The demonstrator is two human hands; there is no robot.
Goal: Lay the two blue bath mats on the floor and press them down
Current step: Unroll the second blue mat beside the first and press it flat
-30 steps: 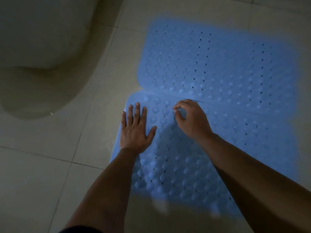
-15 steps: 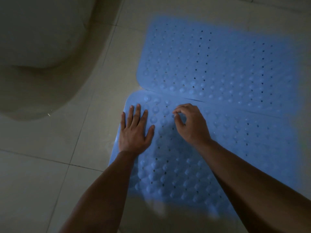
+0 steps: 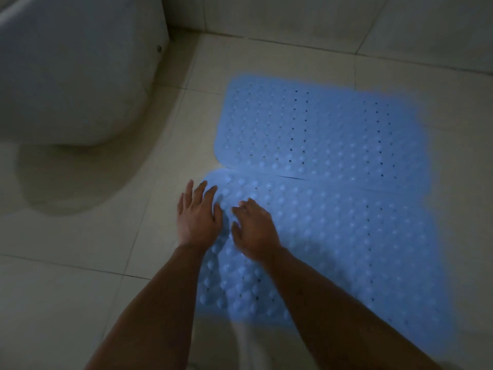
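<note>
Two blue bubble-textured bath mats with small holes lie flat on the tiled floor, side by side. The far mat meets the near mat along a seam. My left hand lies palm down with straight fingers over the near mat's left far corner, partly on the tile. My right hand rests just beside it on the near mat, fingers spread and slightly bent, holding nothing. Both forearms reach in from the bottom of the view.
A white toilet base stands at the upper left with a darker stained patch of floor around it. A tiled wall runs along the top. Pale floor tiles surround the mats.
My right hand has uncurled from a pinching pose and slid left toward my left hand. The view has pulled back, showing more of the toilet and wall.
</note>
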